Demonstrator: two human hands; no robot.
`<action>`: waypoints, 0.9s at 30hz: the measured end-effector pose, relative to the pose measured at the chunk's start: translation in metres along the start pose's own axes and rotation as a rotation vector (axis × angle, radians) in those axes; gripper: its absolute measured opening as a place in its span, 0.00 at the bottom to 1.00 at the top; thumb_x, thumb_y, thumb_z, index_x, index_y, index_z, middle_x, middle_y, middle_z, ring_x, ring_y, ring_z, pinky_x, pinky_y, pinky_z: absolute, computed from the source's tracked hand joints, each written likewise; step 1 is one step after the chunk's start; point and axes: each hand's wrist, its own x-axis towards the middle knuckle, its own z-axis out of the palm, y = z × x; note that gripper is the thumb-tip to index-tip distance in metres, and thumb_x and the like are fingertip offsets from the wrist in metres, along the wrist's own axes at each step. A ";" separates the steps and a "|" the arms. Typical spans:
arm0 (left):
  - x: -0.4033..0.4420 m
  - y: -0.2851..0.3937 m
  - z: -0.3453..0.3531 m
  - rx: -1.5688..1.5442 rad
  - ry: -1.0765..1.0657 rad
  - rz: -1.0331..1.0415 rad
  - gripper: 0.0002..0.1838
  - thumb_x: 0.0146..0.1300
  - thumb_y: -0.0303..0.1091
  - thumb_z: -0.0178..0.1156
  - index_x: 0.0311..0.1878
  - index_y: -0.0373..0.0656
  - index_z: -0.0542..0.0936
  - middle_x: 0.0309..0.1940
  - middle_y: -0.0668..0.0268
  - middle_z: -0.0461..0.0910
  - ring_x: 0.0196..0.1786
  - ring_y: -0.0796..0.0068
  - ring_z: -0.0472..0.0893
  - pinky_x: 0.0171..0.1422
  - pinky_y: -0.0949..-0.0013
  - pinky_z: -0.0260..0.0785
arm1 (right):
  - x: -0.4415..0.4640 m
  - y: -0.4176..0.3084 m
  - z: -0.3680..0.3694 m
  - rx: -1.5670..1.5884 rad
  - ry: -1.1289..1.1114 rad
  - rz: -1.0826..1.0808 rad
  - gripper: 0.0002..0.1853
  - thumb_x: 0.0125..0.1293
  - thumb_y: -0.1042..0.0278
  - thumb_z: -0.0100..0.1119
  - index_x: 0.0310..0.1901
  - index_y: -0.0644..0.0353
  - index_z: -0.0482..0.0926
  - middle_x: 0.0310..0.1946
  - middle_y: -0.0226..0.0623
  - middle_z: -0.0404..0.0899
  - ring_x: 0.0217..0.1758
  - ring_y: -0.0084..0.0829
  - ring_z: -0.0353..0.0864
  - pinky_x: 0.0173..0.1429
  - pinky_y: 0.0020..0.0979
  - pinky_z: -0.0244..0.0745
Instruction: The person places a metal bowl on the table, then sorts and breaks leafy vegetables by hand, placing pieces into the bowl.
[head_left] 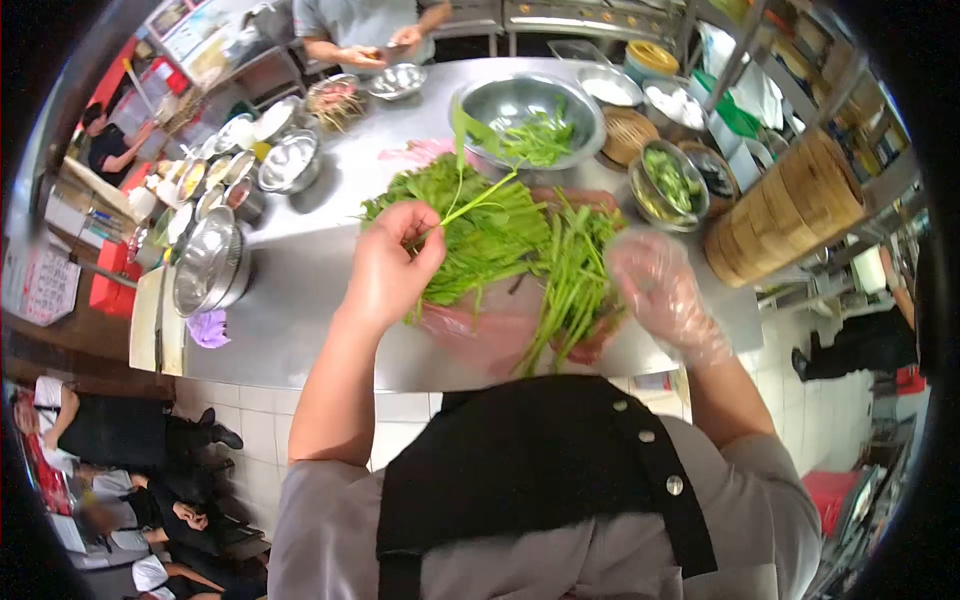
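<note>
Bare and pinched closed, my left hand (393,258) grips a long green vegetable stem (478,203) with a thin leaf rising from it. Beneath it lies a pile of leafy greens (495,250) on pink plastic (470,335), the cut-looking stalks (580,265) toward the right. My right hand (660,290), in a clear plastic glove, hovers just right of those stalks; its fingers are smeared by motion. A large metal bowl (590,140) beyond the pile holds loose green pieces (540,135).
Metal bowls (212,262) line the steel table's (290,320) left side. Stacked bamboo steamers (785,210) stand at the right, near a bowl of cut greens (670,180). Across the table, a person's hands (385,48) work near a small bowl (398,82). Other people are around the kitchen.
</note>
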 end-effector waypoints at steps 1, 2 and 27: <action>-0.006 0.007 0.007 0.009 -0.018 0.024 0.03 0.69 0.23 0.62 0.43 0.38 0.78 0.32 0.74 0.78 0.35 0.87 0.77 0.39 0.78 0.70 | 0.007 0.000 -0.005 -0.012 0.039 -0.004 0.12 0.59 0.75 0.70 0.46 0.56 0.84 0.45 0.40 0.85 0.51 0.46 0.83 0.57 0.43 0.76; -0.014 0.012 0.014 0.018 -0.030 0.043 0.03 0.68 0.22 0.62 0.42 0.38 0.78 0.32 0.74 0.78 0.35 0.87 0.77 0.40 0.78 0.71 | 0.014 0.000 -0.009 -0.022 0.073 -0.014 0.12 0.60 0.75 0.69 0.46 0.56 0.84 0.45 0.39 0.85 0.51 0.46 0.83 0.57 0.43 0.76; -0.065 0.035 0.043 0.516 -0.171 -0.105 0.12 0.72 0.35 0.62 0.49 0.36 0.85 0.39 0.48 0.85 0.42 0.47 0.84 0.49 0.57 0.75 | 0.055 0.055 0.069 0.903 -0.155 0.536 0.10 0.70 0.67 0.53 0.37 0.61 0.83 0.30 0.29 0.81 0.38 0.22 0.79 0.44 0.30 0.75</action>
